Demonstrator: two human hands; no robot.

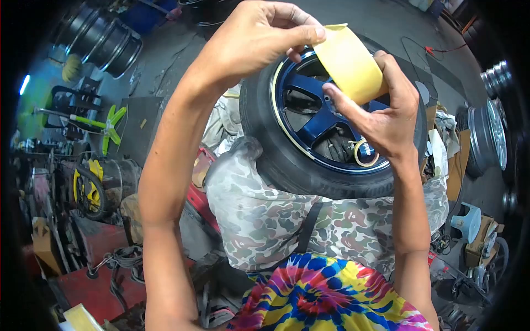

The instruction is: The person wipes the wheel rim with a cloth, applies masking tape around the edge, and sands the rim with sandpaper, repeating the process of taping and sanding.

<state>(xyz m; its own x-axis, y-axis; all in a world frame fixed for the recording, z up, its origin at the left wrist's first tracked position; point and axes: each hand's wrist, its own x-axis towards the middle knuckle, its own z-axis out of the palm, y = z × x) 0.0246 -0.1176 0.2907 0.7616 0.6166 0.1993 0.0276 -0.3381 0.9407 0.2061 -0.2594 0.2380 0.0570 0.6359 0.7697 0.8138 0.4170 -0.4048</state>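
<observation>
Status: both hands are up over the wheel (309, 124), working one wide strip of yellow tape (349, 60).

- Left hand (259, 38): closed, thumb and forefinger pinching the tape's free upper end.
- Right hand (386, 113): closed around the lower part of the strip, forefinger stretched along its underside. Can't tell if a roll sits in that palm; the tape hides it.
- The tape hangs in the air between the hands, curved, above the upper right of the rim. It looks clear of the wheel, though the overlap makes that hard to confirm.
- The wheel lies tilted on the person's lap (265, 220), blue spokes facing up, tyre (259, 127) on.
- A small tape roll (366, 153) rests on the face near the hub.

Progress, my read:
- Done: a thin pale band (275, 105) already follows the rim lip where it meets the tyre, down the left side and round the bottom arc. It looks like edge masking.
- Unknown: the top-right arc is behind the hands and tape, so I can't say whether the band closes there.
- Left: spokes and barrel are bare blue, with no wide tape laid on anything yet. This strip looks like the first of the broad pieces, so I'd call it an early stage.

Around: loose rims (488, 138) to the right, more (105, 38) top left, on the floor.
</observation>
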